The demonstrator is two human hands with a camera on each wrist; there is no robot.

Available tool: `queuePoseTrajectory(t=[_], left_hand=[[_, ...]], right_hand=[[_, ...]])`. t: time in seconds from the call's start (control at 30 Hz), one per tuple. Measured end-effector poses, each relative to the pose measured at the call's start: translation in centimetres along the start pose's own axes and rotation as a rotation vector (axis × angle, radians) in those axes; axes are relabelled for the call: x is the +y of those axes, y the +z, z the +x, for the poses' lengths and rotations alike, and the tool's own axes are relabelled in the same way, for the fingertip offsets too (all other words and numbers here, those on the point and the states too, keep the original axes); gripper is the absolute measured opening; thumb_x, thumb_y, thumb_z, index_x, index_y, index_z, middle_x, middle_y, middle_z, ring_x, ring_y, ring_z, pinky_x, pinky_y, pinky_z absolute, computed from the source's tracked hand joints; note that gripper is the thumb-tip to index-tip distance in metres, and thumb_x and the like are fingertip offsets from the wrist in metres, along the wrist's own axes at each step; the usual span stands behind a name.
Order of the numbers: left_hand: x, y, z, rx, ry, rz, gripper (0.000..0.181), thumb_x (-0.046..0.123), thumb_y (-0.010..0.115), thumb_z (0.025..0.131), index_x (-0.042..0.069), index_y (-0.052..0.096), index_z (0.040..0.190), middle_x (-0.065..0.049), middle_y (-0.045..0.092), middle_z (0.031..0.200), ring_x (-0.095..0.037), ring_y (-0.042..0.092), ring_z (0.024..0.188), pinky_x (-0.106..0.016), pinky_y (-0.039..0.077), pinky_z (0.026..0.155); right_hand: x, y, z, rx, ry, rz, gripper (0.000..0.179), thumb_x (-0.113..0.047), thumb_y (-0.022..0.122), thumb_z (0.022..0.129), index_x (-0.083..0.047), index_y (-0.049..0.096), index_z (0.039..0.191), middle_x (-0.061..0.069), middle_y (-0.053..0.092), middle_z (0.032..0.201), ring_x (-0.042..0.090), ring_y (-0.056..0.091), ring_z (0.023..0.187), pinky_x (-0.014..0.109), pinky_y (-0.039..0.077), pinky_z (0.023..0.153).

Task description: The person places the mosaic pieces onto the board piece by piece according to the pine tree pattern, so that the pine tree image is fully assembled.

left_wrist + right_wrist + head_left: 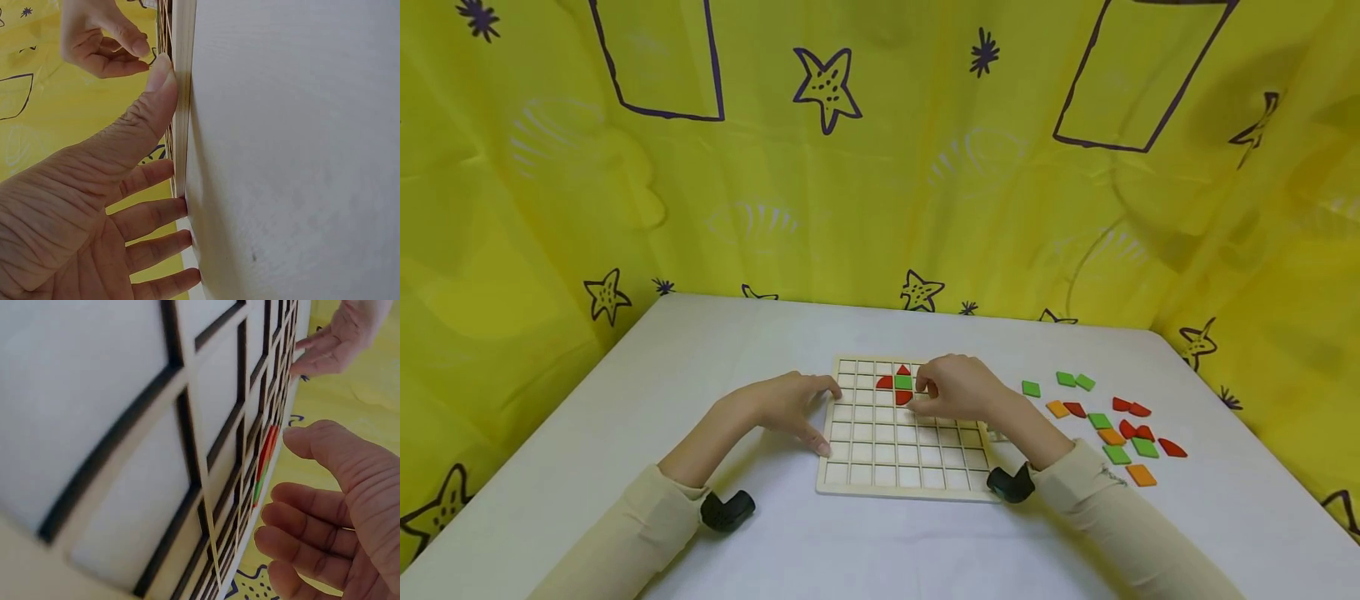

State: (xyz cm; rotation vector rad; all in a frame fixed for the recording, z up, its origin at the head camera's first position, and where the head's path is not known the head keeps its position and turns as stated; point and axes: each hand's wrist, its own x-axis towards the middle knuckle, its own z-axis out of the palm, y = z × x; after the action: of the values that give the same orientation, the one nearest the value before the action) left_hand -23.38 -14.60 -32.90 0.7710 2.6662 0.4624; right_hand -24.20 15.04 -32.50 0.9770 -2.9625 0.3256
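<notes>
A pale wooden grid board (910, 493) lies flat on the white table. Near its far side, a green square (903, 382) sits in one cell, with a red triangular piece (903, 369) beyond it. Red rounded pieces fill the cells to its left (885, 382) and on its near side (903, 398). My left hand (786, 404) rests against the board's left edge, thumb toward the near corner, fingers extended in the left wrist view. Over the cells right of the green square is my right hand (958, 387), its fingers bent; the right wrist view shows nothing between thumb and fingers.
Loose pieces lie scattered right of the board: several green squares (1117, 455), orange squares (1142, 475) and red rounded pieces (1172, 447). Black devices sit at my left wrist (727, 510) and right wrist (1011, 483). A yellow patterned curtain (880, 183) hangs behind the table.
</notes>
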Motion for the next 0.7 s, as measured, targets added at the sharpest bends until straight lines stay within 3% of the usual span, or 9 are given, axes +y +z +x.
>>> queuePoseTrajectory(t=[0.17,0.43,0.7], left_hand=[[0.1,0.0,0.1,-0.004,0.005,-0.002,0.073,0.044,0.093,0.071,0.019,0.058,0.131,-0.011,0.06,0.135,-0.029,0.055,0.121,-0.052,0.043,0.106],[0.0,0.0,0.1,-0.002,0.005,-0.002,0.073,0.044,0.093,0.071,0.02,0.058,0.13,-0.01,0.06,0.133,-0.028,0.054,0.119,-0.051,0.044,0.104],[-0.2,0.0,0.0,-0.003,0.001,-0.007,0.073,0.044,0.093,0.071,0.02,0.058,0.131,-0.012,0.059,0.136,-0.03,0.054,0.122,-0.052,0.043,0.105]], right_hand=[[-0.5,0.5,0.7,-0.023,0.066,-0.013,0.024,-0.038,0.079,0.089,-0.015,0.072,0.087,-0.007,0.057,0.07,0.013,0.05,0.068,0.029,0.039,0.06],[-0.9,0.8,1.2,-0.006,0.1,-0.067,0.027,-0.042,0.079,0.088,-0.015,0.074,0.083,-0.008,0.065,0.076,0.012,0.053,0.068,0.029,0.043,0.059],[-1.7,0.8,1.7,-0.005,0.11,-0.097,0.036,-0.04,0.077,0.09,-0.017,0.064,0.065,-0.007,0.051,0.059,0.012,0.045,0.058,0.027,0.031,0.051]])
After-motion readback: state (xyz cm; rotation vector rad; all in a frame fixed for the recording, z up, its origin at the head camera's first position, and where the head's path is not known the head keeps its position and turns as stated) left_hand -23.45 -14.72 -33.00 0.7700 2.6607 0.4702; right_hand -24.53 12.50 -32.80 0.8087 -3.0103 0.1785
